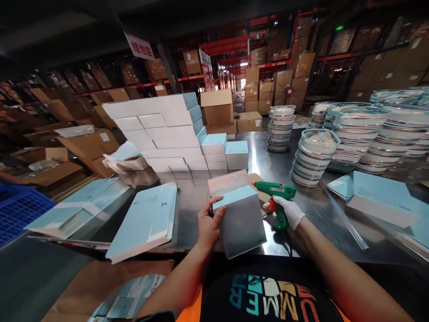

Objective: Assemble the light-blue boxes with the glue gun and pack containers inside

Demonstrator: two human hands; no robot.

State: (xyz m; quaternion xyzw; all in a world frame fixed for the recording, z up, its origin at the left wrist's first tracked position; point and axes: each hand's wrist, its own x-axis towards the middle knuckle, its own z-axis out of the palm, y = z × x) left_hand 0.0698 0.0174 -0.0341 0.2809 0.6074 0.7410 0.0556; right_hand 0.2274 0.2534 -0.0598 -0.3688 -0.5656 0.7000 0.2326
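Note:
My bare left hand (pixel 208 221) grips the left side of a pale blue and white cardboard box (pixel 244 223), tilted at the table's front edge. A raised flap (pixel 228 181) stands up along the box's far side. In my right hand (pixel 291 212), which wears a white glove, is a green hot glue gun (pixel 276 190). Its orange nozzle points left, just above the box's upper right corner, and a finger lies at the red trigger. The gun's cord hangs down beside the box. Whether glue is on the box I cannot tell.
A wall of stacked white boxes (pixel 170 134) stands at the back left. Stacked round glass containers (pixel 315 156) fill the right rear. Flat blue carton blanks (pixel 144 219) lie on the left, and more blue cartons (pixel 382 192) on the right. A blue crate (pixel 23 212) sits far left.

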